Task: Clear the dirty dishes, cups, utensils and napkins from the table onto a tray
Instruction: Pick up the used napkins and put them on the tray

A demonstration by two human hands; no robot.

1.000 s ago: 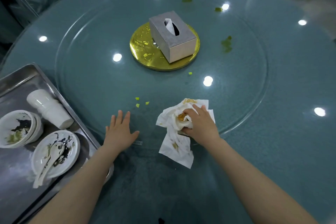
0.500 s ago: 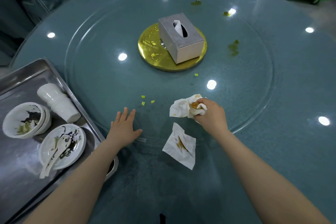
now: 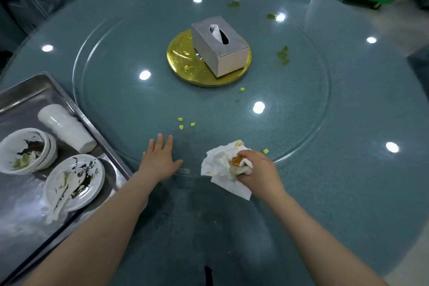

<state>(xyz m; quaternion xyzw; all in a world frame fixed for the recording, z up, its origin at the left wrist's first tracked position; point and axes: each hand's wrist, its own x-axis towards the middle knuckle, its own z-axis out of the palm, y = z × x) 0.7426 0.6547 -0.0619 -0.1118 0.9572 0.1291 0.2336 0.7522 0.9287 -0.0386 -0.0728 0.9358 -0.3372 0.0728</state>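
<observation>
While the left hand (image 3: 160,162) lies flat with fingers spread on the glass table (image 3: 348,181), the right hand (image 3: 257,167) clutches a stained white napkin (image 3: 220,165) bunched at the turntable's (image 3: 111,104) near edge, over a second flat napkin (image 3: 234,189). The metal tray (image 3: 27,216) sits far left, holding stacked bowls (image 3: 25,150), a cup (image 3: 67,127) on its side, and a plate (image 3: 74,182) with a spoon (image 3: 67,189).

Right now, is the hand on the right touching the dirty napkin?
Touching. The head view shows the right hand with fingers curled round the stained napkin, bunching it.
</observation>
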